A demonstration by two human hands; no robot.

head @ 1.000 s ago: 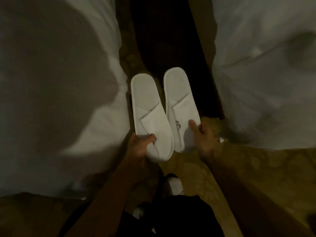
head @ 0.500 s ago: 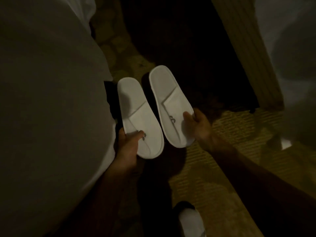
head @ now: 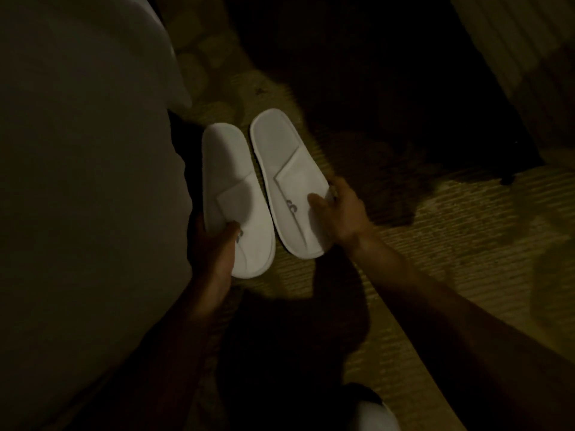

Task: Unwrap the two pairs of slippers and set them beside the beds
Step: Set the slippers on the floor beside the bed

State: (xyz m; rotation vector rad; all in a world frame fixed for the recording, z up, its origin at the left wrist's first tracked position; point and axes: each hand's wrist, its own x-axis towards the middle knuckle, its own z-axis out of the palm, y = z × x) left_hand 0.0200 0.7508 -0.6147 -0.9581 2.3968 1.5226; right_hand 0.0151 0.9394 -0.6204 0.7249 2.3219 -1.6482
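In the head view, the left hand [head: 214, 244] grips the toe end of the left slipper [head: 231, 197], thumb pressed across the top of the strap, the other fingers hidden beneath the sole. The right hand [head: 339, 213] pinches the right slipper [head: 287, 178] the same way: its thumb lies on the strap just beside a dark printed mark, while the fingers curl around the outer edge and under. Both slippers are white, bare of wrapping, and held side by side with a narrow gap between them, heels pointing away from the person, toes toward the wrists. They hang above the patterned carpet [head: 435, 244]; whether either sole touches the floor cannot be told in this dim light. The left slipper lies just beside the white bed cover [head: 87, 181] that fills the left of the frame. A dark piece of furniture [head: 404, 88] stands beyond the slippers, and a pale striped fabric [head: 513, 42] hangs at the upper right. At the bottom edge, a white-toed foot [head: 373, 409] shows.
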